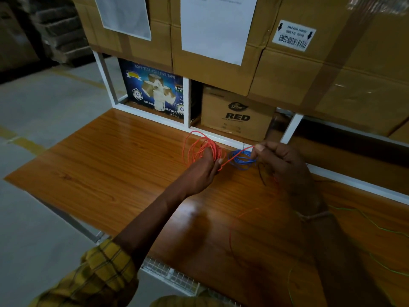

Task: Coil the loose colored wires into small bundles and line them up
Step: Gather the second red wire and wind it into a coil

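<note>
**A:** Where does the work stand, and what has each grip got?

**B:** My left hand (204, 166) is curled round the red coil (202, 149), its loops standing up above my fingers near the back edge of the table (99, 173). My right hand (280, 160) pinches the free red strand (235, 157) between thumb and forefinger; the strand runs taut from one grip to the other. The rest of the red wire trails toward me across the table. A finished blue bundle (243, 158) lies just behind the strand, against the white shelf rail (221, 140).

**A:** How is this turn best laid?

**B:** As I judge it: keep the strand lightly taut, carry it round the left fingers to match the earlier loops, and let the tail feed freely so it does not kink. The dark wire (262, 173) beneath my right hand and the green wire (365, 218) at the right should stay out of the loop.

**A:** What writing can be read?

**B:** The blue carton (152, 89) reads "BOPP SELF ADHESIVE TAPE". The brown carton (236, 116) reads "Dabur RED". The inverted white label (293, 36) shows "HANDLE WITH CARE"; its other lines are unclear.
</note>
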### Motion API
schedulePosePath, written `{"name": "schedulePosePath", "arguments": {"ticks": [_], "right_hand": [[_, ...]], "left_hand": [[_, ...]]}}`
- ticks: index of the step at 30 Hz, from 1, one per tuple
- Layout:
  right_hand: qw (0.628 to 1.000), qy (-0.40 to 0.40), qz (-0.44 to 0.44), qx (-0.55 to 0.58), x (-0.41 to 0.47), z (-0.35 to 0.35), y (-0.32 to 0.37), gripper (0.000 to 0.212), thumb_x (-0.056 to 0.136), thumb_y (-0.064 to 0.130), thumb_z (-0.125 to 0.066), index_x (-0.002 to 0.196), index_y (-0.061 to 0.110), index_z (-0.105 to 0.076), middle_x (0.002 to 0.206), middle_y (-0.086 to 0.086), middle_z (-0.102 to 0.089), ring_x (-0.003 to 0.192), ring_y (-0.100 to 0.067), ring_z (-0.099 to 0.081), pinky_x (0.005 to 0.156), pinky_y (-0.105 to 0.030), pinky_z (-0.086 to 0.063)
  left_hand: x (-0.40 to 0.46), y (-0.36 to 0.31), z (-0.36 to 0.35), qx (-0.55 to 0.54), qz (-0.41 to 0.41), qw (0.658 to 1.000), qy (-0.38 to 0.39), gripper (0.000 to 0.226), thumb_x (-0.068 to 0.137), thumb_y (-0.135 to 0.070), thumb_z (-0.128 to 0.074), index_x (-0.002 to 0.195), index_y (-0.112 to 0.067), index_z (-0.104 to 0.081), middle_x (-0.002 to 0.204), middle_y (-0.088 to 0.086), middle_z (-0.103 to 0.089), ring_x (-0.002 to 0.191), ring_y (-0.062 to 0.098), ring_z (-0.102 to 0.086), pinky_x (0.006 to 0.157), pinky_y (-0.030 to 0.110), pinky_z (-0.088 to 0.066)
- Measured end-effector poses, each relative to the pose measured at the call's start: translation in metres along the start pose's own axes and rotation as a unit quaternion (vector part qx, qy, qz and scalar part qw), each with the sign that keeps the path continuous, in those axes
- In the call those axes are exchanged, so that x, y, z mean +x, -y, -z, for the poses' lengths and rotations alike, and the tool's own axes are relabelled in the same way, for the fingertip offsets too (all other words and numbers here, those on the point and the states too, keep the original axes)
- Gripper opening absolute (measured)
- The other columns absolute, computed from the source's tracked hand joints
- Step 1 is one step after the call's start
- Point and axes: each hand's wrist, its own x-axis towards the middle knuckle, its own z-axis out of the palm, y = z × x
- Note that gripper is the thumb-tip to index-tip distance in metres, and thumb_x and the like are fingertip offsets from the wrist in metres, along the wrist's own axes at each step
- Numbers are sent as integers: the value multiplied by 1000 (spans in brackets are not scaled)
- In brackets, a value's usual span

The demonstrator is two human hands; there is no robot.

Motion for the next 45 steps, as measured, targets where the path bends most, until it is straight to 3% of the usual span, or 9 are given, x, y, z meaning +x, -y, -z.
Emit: {"name": "schedulePosePath", "arguments": {"ticks": [4,8,19,23,27,32,34,40,45], "right_hand": [[991,-61,42,-111,24,1,-11,26,107,24,-54,90,10,-70,85,1,-69,82,-3,-64,74,-19,-48],[984,-100,60,-137,48,2,-39,21,103,23,-60,96,6,-71,97,-7,-69,95,-17,-65,81,-27,-51],[985,6,-101,-136,31,-52,-114,25,104,26,-57,93,11,-74,88,-10,-73,82,-17,-70,78,-43,-57],[969,104,-218,-60,-4,-81,-95,29,109,29,-46,97,13,-67,69,-7,-57,46,-7,-45,45,-24,-33],[944,201,-259,-44,-33,-98,-89,18,109,31,-45,116,25,-60,67,-3,-55,44,-9,-35,43,-23,-23],[926,276,-240,-94,-39,-91,-55,17,105,26,-49,111,14,-61,69,-3,-59,44,-8,-41,39,-23,-29],[928,280,-214,-117,-32,-78,-37,17,104,29,-55,106,16,-64,68,-1,-61,51,-11,-48,39,-22,-33],[959,217,-175,-52,2,-21,5,18,100,29,-65,103,11,-69,60,4,-55,45,-10,-46,41,-23,-38],[954,113,-176,216,28,9,-9,22,98,22,-55,90,3,-62,47,5,-34,36,-7,-30,39,-22,-35]], "left_hand": [[-12,-10,1,-114,17,991,72,16,115,-28,-39,119,-13,-45,81,-2,-56,67,7,-56,67,26,-49],[-19,-12,-1,-320,81,937,112,25,114,-19,-30,114,-3,-50,73,5,-49,61,16,-43,56,31,-29],[-17,-24,13,-576,21,805,142,29,109,-17,-28,111,-2,-53,72,9,-40,59,19,-45,87,40,-48],[-6,-24,18,-639,44,766,56,25,111,-21,-36,116,-3,-52,79,7,-50,71,20,-55,93,44,-38],[6,-15,29,-558,56,827,-43,27,113,-23,-39,111,-3,-58,94,13,-64,100,34,-59,110,52,-40],[5,-10,25,-307,57,946,-88,40,116,-23,-32,116,2,-62,113,16,-75,107,18,-73,86,15,-51],[4,-4,21,-221,51,971,-77,41,117,-23,-31,119,6,-60,109,14,-76,105,16,-73,90,18,-52],[-6,-2,13,-128,45,990,37,29,116,-34,-37,116,-8,-50,80,7,-65,72,19,-62,75,35,-50],[-19,-20,26,-175,68,975,121,48,113,-50,-33,124,-8,-52,77,8,-53,66,18,-48,62,31,-42]]}}
